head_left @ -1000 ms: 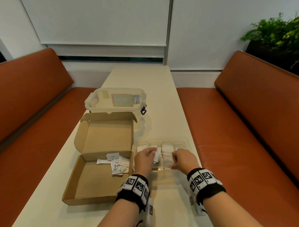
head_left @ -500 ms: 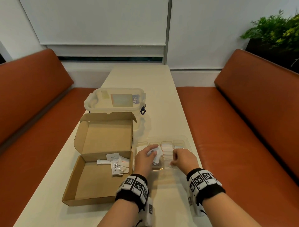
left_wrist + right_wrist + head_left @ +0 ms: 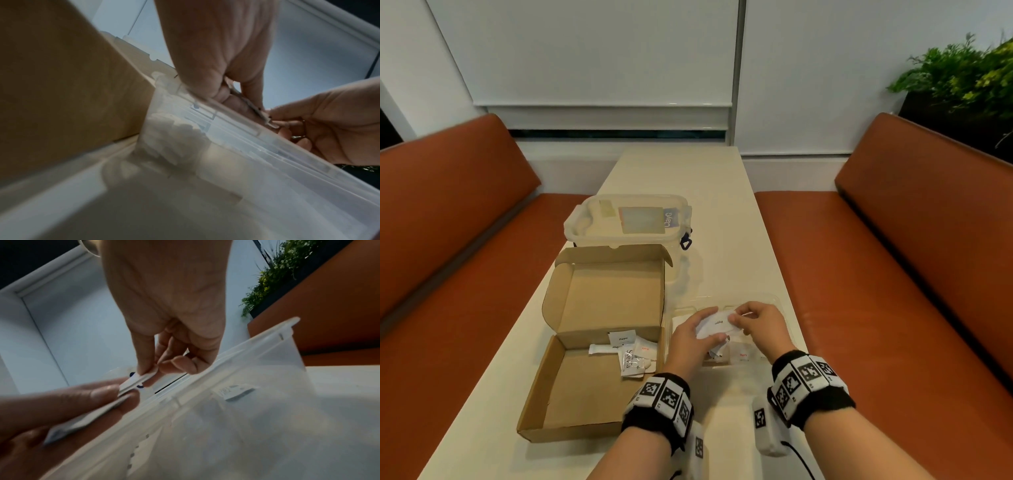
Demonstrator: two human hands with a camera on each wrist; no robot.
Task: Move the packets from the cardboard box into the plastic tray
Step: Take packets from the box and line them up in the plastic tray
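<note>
Above the clear plastic tray [image 3: 779,301], both hands hold white packets [image 3: 717,325]. My left hand [image 3: 697,337] grips a small stack from the left; my right hand [image 3: 751,322] pinches the top packet's right edge [image 3: 144,377] between thumb and fingers. The wrist views show the thin packet edges [image 3: 255,112] caught between the two hands over the tray rim [image 3: 257,344]. The open cardboard box [image 3: 571,383] lies to the left with several packets [image 3: 631,359] against its back fold. More packets lie in the tray [image 3: 743,356] under the hands.
A lidded translucent container [image 3: 628,221] stands behind the box. The cream table [image 3: 688,178] runs away between two orange benches [image 3: 876,274]. A green plant [image 3: 962,75] stands at the back right. Marker bands wrap both wrists.
Both hands rose from the tray compartments. The left hand lifted its packets higher, and the right hand came over and took hold of the top packet's edge.
</note>
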